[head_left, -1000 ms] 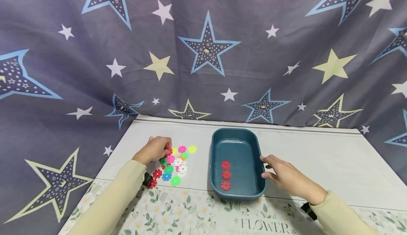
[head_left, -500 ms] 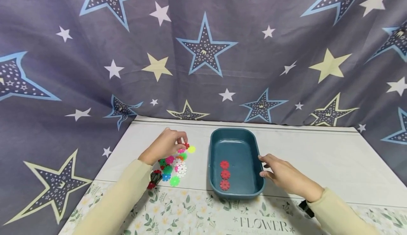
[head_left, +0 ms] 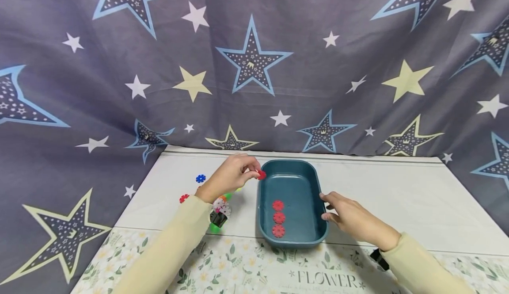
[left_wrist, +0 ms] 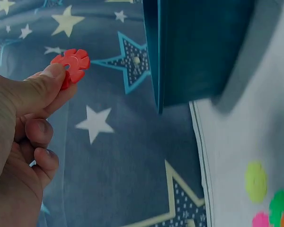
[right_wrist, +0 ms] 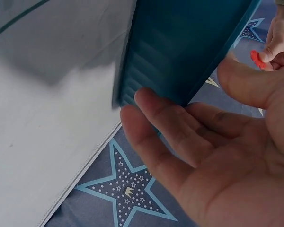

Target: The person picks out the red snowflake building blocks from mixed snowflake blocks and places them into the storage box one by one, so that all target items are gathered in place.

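Observation:
My left hand [head_left: 234,172] pinches a red snowflake-shaped building disc [left_wrist: 75,64] between thumb and fingertips. It holds the disc just above the far left corner of the dark blue bin [head_left: 292,242]. Inside the bin, toward its near left, three red discs [head_left: 279,218] lie in a column. Relaxed fingers of my right hand [head_left: 354,214] touch the bin's right rim, the thumb apart from the fingers. In the right wrist view the fingertips [right_wrist: 146,99] lie against the outer wall.
Loose discs, among them white [head_left: 224,209], blue [head_left: 200,178] and red [head_left: 184,198], lie on the table left of the bin. The left forearm [head_left: 175,236] partly hides them. A star-patterned curtain [head_left: 254,108] hangs behind the white table [head_left: 381,183].
My left hand picked up a red disc from the pile and carried it right to the bin's edge. My right hand stays at the rim.

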The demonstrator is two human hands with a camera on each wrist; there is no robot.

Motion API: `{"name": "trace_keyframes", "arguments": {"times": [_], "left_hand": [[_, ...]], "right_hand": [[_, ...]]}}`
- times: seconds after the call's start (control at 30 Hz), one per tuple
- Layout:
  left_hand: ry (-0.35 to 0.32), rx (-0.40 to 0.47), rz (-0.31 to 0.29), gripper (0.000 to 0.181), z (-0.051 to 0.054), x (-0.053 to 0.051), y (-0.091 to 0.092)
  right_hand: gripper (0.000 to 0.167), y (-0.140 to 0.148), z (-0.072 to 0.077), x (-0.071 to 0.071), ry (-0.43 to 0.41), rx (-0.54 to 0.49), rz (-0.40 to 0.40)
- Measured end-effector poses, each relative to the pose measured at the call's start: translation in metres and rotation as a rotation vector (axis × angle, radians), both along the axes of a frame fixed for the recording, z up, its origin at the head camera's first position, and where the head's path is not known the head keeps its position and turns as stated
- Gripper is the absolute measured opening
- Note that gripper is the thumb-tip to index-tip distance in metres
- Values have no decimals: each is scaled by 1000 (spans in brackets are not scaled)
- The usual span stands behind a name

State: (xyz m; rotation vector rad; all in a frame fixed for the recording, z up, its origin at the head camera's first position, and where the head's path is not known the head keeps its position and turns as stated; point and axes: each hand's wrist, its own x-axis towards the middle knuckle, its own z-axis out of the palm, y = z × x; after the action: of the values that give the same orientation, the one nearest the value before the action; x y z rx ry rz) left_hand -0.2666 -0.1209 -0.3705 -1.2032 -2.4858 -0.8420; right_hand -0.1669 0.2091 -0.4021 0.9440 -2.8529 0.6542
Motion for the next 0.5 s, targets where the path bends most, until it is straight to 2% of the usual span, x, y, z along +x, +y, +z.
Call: {"name": "trace_keyframes", "arguments": {"times": [0.13,0.27,0.33,0.5], "left_hand": [[3,-5,-33,9,-5,-2,12],[10,-56,-41,10,-11,-5,24],[28,-110,-47,10,-15,-8,31],[80,-305,-44,11,-28,-17,52]], "right_hand": [[46,0,-1,0,-6,3,-9],[46,0,-2,-1,-5,13,-19],[46,0,-2,-1,-3,18,-21],[45,0,-1,0,-6,14,-20]]}}
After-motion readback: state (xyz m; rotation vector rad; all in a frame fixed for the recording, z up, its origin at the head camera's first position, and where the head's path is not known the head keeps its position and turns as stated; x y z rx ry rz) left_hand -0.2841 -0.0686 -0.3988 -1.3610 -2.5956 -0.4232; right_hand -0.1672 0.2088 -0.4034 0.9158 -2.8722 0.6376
